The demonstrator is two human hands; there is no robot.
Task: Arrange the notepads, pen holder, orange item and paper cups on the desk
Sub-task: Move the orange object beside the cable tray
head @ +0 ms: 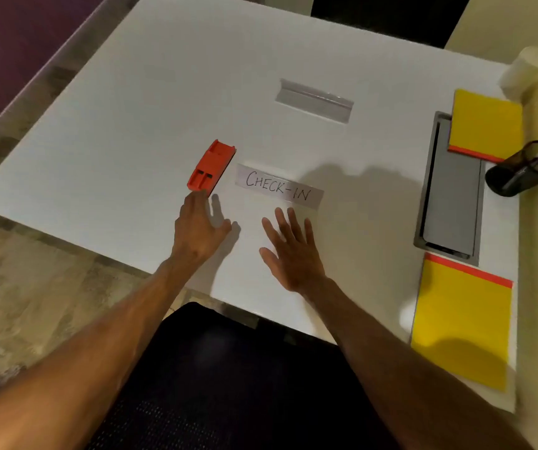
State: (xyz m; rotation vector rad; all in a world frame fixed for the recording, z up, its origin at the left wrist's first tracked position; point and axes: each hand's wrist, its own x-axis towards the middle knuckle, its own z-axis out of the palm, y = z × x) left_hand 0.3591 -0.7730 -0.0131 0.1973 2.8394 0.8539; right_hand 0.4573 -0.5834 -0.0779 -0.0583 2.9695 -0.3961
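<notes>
Notepads [485, 125]: 2 yellow; 1 orange item [210, 167]; 1 pen holder [526, 170].

On the white rectangular counter [98, 131], the orange plastic block [210, 167] lies left of the paper strip lettered CHECK-IN [279, 186], just beside it. Behind the strip sits the clear plastic sign stand [314, 100]. My left grip [199, 228] touches the block's near end; my right grip [292, 248] is before the strip. Along the right edge, a yellow notepad [485, 125] lies behind the grey metal cable hatch [449, 196], another yellow notepad [462, 326] before it. The black mesh pen holder [527, 170] stands right of the hatch, the white paper cups [524, 73] farthest back.
</notes>
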